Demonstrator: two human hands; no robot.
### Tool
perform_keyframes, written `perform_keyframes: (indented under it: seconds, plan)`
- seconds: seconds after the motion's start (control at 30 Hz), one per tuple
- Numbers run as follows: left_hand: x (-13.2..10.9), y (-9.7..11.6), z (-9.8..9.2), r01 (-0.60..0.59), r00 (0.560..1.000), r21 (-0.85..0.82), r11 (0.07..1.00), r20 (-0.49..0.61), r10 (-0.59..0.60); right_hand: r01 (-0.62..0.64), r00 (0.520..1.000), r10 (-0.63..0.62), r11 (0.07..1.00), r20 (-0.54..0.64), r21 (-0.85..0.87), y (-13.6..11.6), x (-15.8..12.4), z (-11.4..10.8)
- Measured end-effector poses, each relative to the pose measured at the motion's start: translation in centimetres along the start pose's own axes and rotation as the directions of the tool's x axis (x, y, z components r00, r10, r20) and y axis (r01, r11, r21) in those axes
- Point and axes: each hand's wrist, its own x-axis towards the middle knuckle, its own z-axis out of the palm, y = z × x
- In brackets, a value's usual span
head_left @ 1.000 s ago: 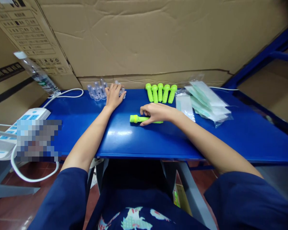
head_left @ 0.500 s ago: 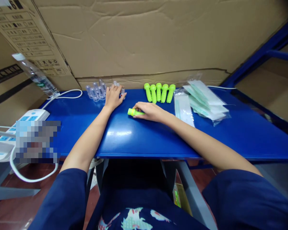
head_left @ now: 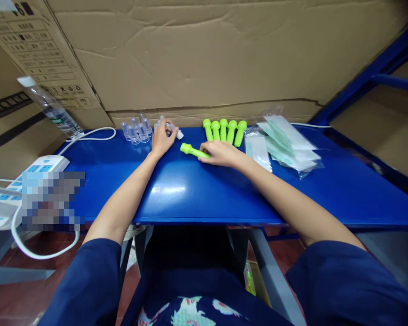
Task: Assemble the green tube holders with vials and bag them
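Green tube, slim plastic with a flared end, sits over the glossy table, grasped by my right hand; left hand pinches a clear cap; transparent bag holds pale sheets.

Blue table: glossy, spanning left to right in front of you.
Clear caps: several, upright in a cluster toward the far edge, left of your middle.
Green handles: five, side by side near the far edge, knobbed ends away from you.
Plastic packets: pale, heaped to your right of the handles.
Water bottle: at your far left corner.
White cable: looped beside the bottle's base.
Power strip: at your left end.
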Motion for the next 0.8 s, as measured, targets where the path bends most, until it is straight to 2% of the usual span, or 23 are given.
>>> perform_keyframes:
  seconds: [0.07, 0.13, 0.27, 0.4, 0.8]
  plan:
    - [0.5, -0.3, 0.7, 0.097, 0.992, -0.217, 0.971, -0.058, -0.112, -0.005, 0.997, 0.008, 0.999, -0.080, 0.041, 0.4, 0.4, 0.6]
    - [1.0, -0.4, 1.1, 0.162, 0.978, -0.377, 0.912, -0.060, -0.199, -0.015, 0.989, 0.027, 0.996, -0.147, 0.088, 0.7, 0.8, 1.1]
    - [1.3, -0.3, 1.4, 0.214, 0.962, -0.499, 0.840, -0.042, -0.270, -0.048, 0.976, 0.073, 0.992, -0.207, 0.120, 1.2, 1.0, 1.4]
    - [1.2, -0.2, 1.3, 0.215, 0.967, -0.515, 0.830, -0.006, -0.254, -0.075, 0.975, 0.094, 0.992, -0.201, 0.099, 1.2, 0.9, 1.4]
    - [0.8, 0.1, 1.4, 0.120, 0.993, -0.549, 0.827, 0.080, -0.091, -0.098, 0.974, 0.110, 0.993, -0.200, 0.069, 1.0, 0.8, 1.3]
